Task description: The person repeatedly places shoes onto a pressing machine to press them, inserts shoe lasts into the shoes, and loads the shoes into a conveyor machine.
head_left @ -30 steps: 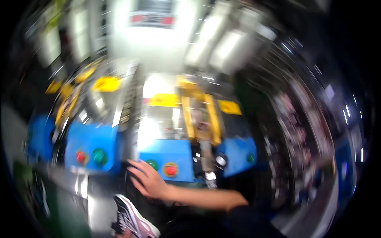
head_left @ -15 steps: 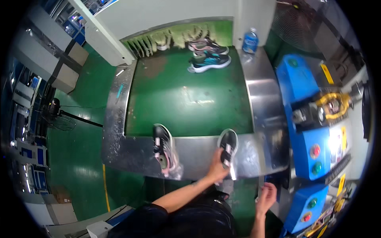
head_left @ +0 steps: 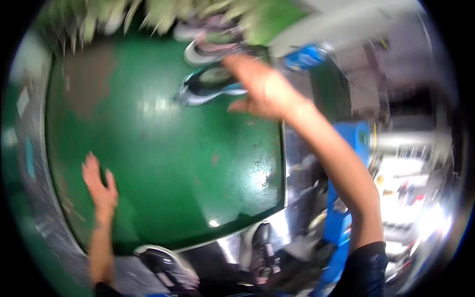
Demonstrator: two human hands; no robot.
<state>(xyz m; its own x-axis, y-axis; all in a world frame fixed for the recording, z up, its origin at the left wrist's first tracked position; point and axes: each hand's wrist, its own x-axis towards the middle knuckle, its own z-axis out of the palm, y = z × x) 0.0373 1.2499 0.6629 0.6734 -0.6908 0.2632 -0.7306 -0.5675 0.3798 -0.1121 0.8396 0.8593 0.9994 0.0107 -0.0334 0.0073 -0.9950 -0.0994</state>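
My right hand (head_left: 264,91) is stretched out over the far right of the green conveyor belt (head_left: 163,163). Its thumb and fingers are apart around one end of a black and teal sneaker (head_left: 208,84); motion blur hides whether they touch it. Behind that sneaker, a pink and grey sneaker (head_left: 213,49) lies on the belt, with more pink footwear partly hidden. On the left side, my left hand (head_left: 100,183) is open with fingers spread, over the belt and holding nothing. Along the near metal edge sit two dark sneakers, a left one (head_left: 166,267) and a right one (head_left: 261,250).
Pale bristle strips (head_left: 163,17) hang across the far end of the belt. A blue-labelled bottle (head_left: 306,57) stands at the far right corner. Blue control boxes (head_left: 339,218) line the right side. A teal strip (head_left: 29,157) lies on the left metal border.
My left hand has let go of the dark sneaker at the near edge and moved left over the belt. My right hand has reached far forward to the teal sneaker. The view has leaned in.
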